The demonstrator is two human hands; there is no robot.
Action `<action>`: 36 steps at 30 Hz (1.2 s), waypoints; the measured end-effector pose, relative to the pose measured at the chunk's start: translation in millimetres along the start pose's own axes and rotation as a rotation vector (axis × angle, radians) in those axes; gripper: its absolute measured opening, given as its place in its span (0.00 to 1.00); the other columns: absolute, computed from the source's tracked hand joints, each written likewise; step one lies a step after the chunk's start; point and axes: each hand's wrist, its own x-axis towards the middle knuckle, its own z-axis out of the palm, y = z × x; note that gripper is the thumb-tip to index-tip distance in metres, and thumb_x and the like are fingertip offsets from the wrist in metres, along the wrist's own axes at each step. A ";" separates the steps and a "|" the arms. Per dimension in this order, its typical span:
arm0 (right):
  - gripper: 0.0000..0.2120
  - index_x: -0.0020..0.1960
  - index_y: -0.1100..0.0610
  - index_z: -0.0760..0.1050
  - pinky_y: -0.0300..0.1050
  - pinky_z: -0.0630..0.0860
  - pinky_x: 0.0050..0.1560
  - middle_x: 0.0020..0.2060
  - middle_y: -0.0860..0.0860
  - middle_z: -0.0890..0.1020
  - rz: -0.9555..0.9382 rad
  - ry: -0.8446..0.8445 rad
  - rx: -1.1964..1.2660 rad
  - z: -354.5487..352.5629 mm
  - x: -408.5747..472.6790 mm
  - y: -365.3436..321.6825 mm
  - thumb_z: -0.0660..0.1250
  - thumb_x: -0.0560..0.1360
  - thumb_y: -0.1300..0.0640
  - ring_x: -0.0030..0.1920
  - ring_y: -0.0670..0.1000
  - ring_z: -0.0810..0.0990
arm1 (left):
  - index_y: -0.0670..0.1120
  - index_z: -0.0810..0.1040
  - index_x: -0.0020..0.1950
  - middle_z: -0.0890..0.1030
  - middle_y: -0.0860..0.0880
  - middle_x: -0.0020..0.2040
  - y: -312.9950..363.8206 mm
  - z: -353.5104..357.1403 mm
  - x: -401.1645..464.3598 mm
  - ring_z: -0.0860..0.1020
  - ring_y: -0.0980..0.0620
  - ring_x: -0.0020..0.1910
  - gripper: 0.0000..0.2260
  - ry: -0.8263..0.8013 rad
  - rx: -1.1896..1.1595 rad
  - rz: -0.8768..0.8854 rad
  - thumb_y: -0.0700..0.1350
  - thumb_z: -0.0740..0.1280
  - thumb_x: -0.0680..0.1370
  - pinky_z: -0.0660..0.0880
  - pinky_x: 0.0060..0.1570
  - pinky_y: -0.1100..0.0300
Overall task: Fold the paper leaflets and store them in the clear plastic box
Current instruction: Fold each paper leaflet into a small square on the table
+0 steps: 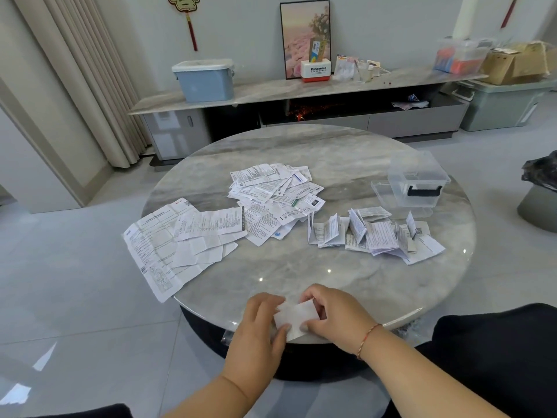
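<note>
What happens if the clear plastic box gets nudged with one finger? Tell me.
The clear plastic box looks empty and thin-walled, so it is probably light. It would likely slide across the glossy table rather than tip, since it looks wider than tall. Its walls seem rigid.

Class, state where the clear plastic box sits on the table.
In the head view, the clear plastic box sits at the round table's far right, behind the folded leaflets.

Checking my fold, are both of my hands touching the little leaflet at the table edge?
Touching. The head view shows the left hand and right hand pinching opposite ends of the leaflet.
</note>
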 end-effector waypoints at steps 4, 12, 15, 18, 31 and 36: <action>0.20 0.54 0.47 0.67 0.34 0.66 0.36 0.30 0.45 0.72 0.006 0.017 -0.048 2.6 3.5 -2.0 0.73 0.67 0.51 0.33 0.44 0.71 | 0.48 0.80 0.53 0.74 0.51 0.58 -6.1 -5.5 0.9 0.74 0.54 0.54 0.11 -0.087 0.185 0.198 0.52 0.63 0.77 0.69 0.58 0.66; 0.13 0.49 0.45 0.75 0.33 0.65 0.42 0.39 0.41 0.68 -0.050 0.097 -0.052 -1.4 1.4 5.1 0.74 0.66 0.49 0.44 0.43 0.69 | 0.48 0.81 0.42 0.77 0.54 0.36 -17.3 -10.0 13.1 0.76 0.52 0.37 0.11 0.017 0.450 0.539 0.46 0.61 0.79 0.69 0.61 0.54; 0.06 0.43 0.46 0.81 0.28 0.65 0.49 0.40 0.37 0.71 -0.237 0.135 0.076 0.1 -0.8 1.4 0.69 0.67 0.47 0.47 0.39 0.69 | 0.48 0.79 0.39 0.76 0.54 0.31 -6.9 -12.4 25.8 0.74 0.54 0.31 0.09 0.085 0.364 0.409 0.47 0.63 0.76 0.69 0.57 0.57; 0.07 0.39 0.48 0.81 0.28 0.65 0.48 0.37 0.38 0.75 -0.244 0.235 0.111 -7.5 0.2 -1.5 0.66 0.69 0.48 0.46 0.40 0.71 | 0.49 0.78 0.39 0.76 0.56 0.32 10.5 -14.2 36.7 0.73 0.56 0.33 0.11 0.091 0.243 0.306 0.50 0.61 0.78 0.67 0.57 0.63; 0.11 0.32 0.50 0.75 0.33 0.68 0.36 0.34 0.47 0.80 0.338 0.424 0.199 -44.2 11.8 38.8 0.69 0.72 0.58 0.37 0.47 0.77 | 0.50 0.75 0.58 0.79 0.53 0.54 33.3 11.9 98.3 0.75 0.54 0.55 0.10 -0.169 -0.030 -0.300 0.48 0.64 0.78 0.72 0.54 0.59; 0.07 0.35 0.50 0.76 0.46 0.78 0.46 0.36 0.50 0.82 0.628 0.580 0.358 -63.1 22.7 69.2 0.72 0.68 0.58 0.39 0.54 0.82 | 0.49 0.45 0.78 0.49 0.52 0.78 20.4 34.4 130.4 0.48 0.54 0.76 0.34 -0.360 0.138 -0.217 0.56 0.60 0.79 0.48 0.74 0.56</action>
